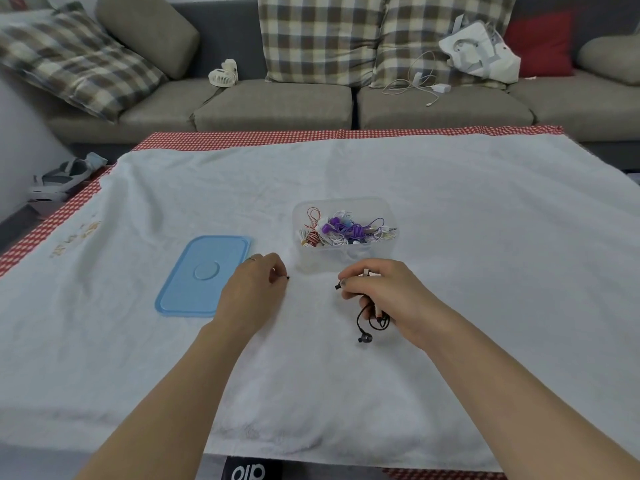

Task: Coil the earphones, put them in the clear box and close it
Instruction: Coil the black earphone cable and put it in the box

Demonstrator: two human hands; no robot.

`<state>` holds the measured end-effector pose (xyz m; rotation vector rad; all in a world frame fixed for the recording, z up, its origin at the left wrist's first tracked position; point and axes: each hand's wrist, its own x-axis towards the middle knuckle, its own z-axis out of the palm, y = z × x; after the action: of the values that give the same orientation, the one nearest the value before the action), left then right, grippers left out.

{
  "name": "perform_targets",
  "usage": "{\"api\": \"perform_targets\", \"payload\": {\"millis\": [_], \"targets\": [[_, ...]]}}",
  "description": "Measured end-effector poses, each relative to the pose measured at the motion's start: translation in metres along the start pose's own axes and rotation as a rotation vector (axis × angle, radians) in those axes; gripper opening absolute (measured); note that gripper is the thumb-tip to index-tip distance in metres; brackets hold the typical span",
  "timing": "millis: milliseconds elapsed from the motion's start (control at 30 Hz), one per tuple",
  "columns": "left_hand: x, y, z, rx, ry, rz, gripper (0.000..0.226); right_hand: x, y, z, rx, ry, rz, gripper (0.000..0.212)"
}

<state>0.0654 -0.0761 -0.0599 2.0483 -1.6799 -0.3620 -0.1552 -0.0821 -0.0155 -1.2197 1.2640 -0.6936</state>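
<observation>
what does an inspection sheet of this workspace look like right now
surface: white towel over a red checked cloth
job's things: clear box open, holding coiled earphones; blue lid flat to its left; black earphones partly coiled
clutter: nothing seen on the towel
grippers: left hand pinches a black cable end; right hand grips the black earphones
cables: white charger cable on the sofa
surroundings: sofa, checked cushions, small fan, white bag

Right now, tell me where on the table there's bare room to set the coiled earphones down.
The white cloth is bare right of the clear box, beyond it toward the sofa, and on the near stretch between the forearms. It's crowded in the middle: the blue lid, left hand, box and right hand with the black earphones sit close together.
</observation>
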Motion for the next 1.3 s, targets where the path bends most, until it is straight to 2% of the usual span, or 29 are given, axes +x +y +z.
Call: {"api": "perform_targets", "payload": {"millis": [167, 333, 567, 1067, 1300], "targets": [[-0.006, 0.01, -0.003, -0.022, -0.054, 0.02, 0.007, -0.006, -0.006, -0.003, 0.088, 0.001, -0.045, 0.009], [-0.021, 0.042, -0.008, -0.333, -0.157, 0.12, 0.008, -0.01, -0.01, -0.001, 0.099, -0.009, -0.084, 0.011], [-0.031, 0.056, -0.013, -0.524, -0.242, 0.158, 0.006, -0.014, -0.009, -0.004, 0.002, 0.044, -0.153, 0.012], [-0.033, 0.059, -0.018, -0.57, -0.242, 0.146, 0.011, -0.014, -0.009, -0.004, -0.033, 0.065, -0.181, 0.013], [-0.038, 0.061, -0.023, -0.542, -0.208, 0.211, 0.014, -0.015, -0.01, -0.006, -0.031, 0.053, -0.172, 0.011]]}}
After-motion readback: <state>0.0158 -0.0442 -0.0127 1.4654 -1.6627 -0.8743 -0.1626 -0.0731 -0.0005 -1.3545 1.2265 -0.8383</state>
